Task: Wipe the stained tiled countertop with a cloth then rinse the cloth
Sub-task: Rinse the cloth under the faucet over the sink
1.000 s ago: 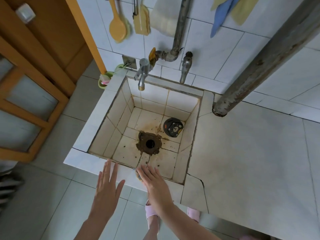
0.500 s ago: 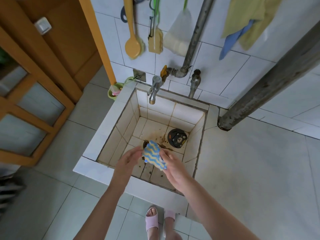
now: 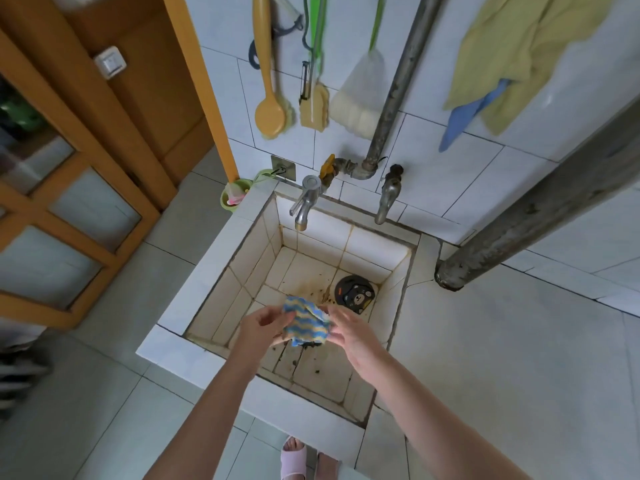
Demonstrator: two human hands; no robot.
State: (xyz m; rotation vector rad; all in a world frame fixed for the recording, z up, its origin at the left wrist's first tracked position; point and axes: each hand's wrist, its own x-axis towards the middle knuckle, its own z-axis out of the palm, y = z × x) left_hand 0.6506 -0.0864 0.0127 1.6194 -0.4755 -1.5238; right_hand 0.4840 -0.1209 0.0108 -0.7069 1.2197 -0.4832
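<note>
Head view: I've got both hands over the sink [image 3: 214, 271] now, w/ the cloth [image 3: 306, 320] between them. A sec ago my palms were flat and empty at the sink's front rim; half a sec ago the cloth was already in them, so the pick-up is done. Since then the hands have barely shifted, cloth spread a bit wider.

Left hand [image 3: 261, 327] is curled round the cloth's left edge, thumb on top, fingers under it, closed on the fabric. Right hand [image 3: 353, 336] is looser: fingertips touch the cloth's right side, the rest of the fingers half spread, so I read it as steadying, not clamping. Can't tell how firm that contact is.

Cloth is blue-yellow wavy stripe, bunched, held in the air above the drain area at the basin's middle, not touching the floor tiles as far as I see. Drain itself is hidden under it. A round black stopper [image 3: 355, 293] lies toward the basin's back-right corner.

Left tap [image 3: 304, 202] sits at the back rim; no stream visible from it. Counter [image 3: 502, 358] spreads right of the sink, nothing on it.

My read: cloth in hand means wiping comes next, so swing it right onto the counter; rinse under the tap after.
</note>
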